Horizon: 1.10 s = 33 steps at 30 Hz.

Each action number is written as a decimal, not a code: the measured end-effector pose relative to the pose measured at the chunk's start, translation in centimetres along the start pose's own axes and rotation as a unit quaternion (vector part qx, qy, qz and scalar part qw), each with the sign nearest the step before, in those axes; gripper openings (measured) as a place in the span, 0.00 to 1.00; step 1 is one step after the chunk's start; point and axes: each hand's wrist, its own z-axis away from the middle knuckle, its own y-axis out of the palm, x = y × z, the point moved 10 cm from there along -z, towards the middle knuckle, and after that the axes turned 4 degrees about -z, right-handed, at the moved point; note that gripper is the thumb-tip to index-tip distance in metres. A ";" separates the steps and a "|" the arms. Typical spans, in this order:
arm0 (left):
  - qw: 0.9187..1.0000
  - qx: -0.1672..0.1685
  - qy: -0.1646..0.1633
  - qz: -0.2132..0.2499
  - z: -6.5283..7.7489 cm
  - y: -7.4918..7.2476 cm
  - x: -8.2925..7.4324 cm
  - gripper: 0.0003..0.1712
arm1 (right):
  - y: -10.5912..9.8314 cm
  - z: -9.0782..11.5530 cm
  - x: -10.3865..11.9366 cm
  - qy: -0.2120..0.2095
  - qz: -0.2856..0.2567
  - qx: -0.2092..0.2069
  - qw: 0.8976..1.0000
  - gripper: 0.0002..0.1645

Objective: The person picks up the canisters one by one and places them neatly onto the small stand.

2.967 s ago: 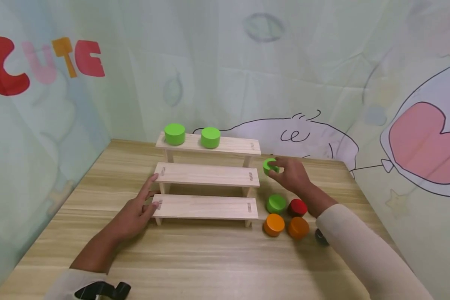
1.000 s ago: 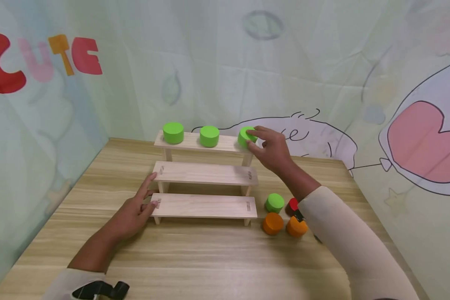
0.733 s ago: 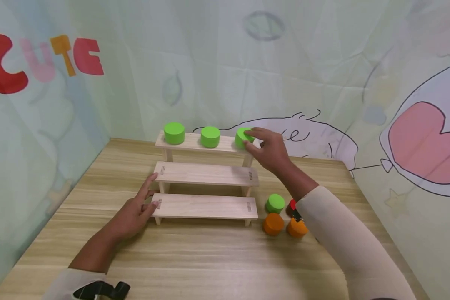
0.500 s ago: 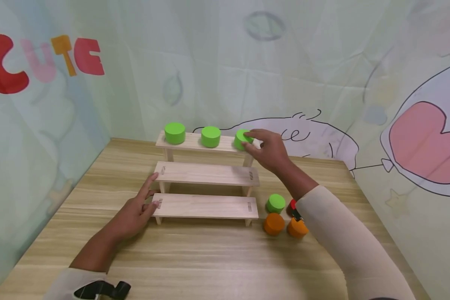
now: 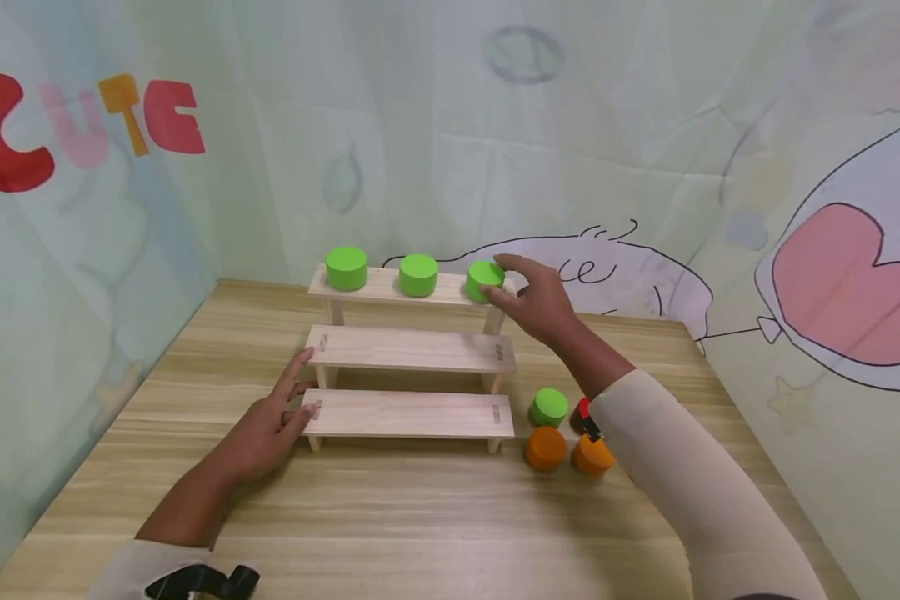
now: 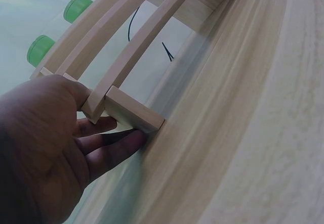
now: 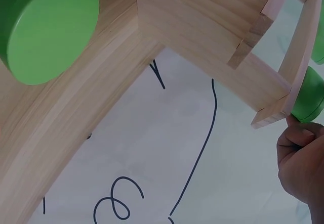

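My hands are well apart in the head view. At the centre left, my left hand (image 5: 266,429) is clamped on the left end of the wooden rack (image 5: 412,347), thumb on the lowest shelf and forefinger at the middle one; the left wrist view shows my other fingers bent in below, against the rack's leg. The rack stands mid-frame on the table (image 5: 405,521), its three shelves stepping up toward the back. On the top shelf sit three green blocks in a row: the left green block (image 5: 347,268), the middle green block (image 5: 418,276) and, toward the shelf's right end, the right green block (image 5: 482,279). My right hand (image 5: 542,298), right of centre, has its thumb against the front of that last one and its forefinger at the upper rim; I cannot tell whether I am pinching it. Below, right of the rack, a fourth green block (image 5: 549,407) lies near two orange blocks (image 5: 546,448) and a red block (image 5: 582,413), which my right sleeve (image 5: 697,475) partly covers. A black strap (image 5: 195,580) crosses my left cuff at the lower left. Behind hangs a pale printed cloth (image 5: 427,125), with bright letters (image 5: 123,104) upper left and a pink heart (image 5: 840,287) at the right.
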 end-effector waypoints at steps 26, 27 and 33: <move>1.000 0.000 -0.002 -0.009 -0.1 -0.3 0.2 0.45 | -2.6 8.8 -4.8 0.238 -0.163 0.066 0.955 0.44; 1.000 0.001 -0.002 -0.008 -0.2 -0.3 0.2 0.45 | -2.5 9.3 -5.1 0.248 -0.159 0.076 0.953 0.44; 1.000 0.001 -0.001 -0.014 -0.2 -0.1 0.2 0.45 | -2.6 11.6 -6.2 0.258 -0.118 0.099 0.954 0.47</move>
